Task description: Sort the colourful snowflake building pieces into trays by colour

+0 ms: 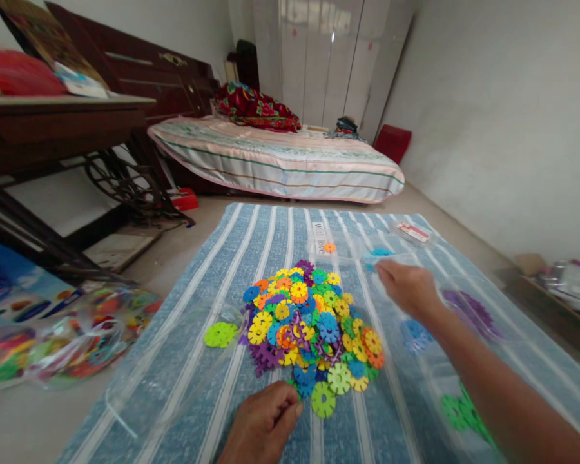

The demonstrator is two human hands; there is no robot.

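A heap of flat, notched plastic discs (328,327) in yellow, blue, purple, orange and green lies mid-table. My left hand (265,419) rests at the heap's near edge with its fingers curled closed; what they hold, if anything, is hidden. Beside it lies a light green disc (323,399). My right hand (408,287) reaches over the far right of the table, its fingers pinched together. Just beyond the fingertips are blue discs (381,253) in a clear plastic bag. The pinch hides whatever is between thumb and finger.
Clear bags around the heap hold lime discs (221,334), an orange disc (329,247), purple discs (471,312) and green discs (464,412). A small clear box (413,232) sits at the far right corner. Bagged colourful pieces (91,335) lie left of the table; a bed (280,161) stands beyond.
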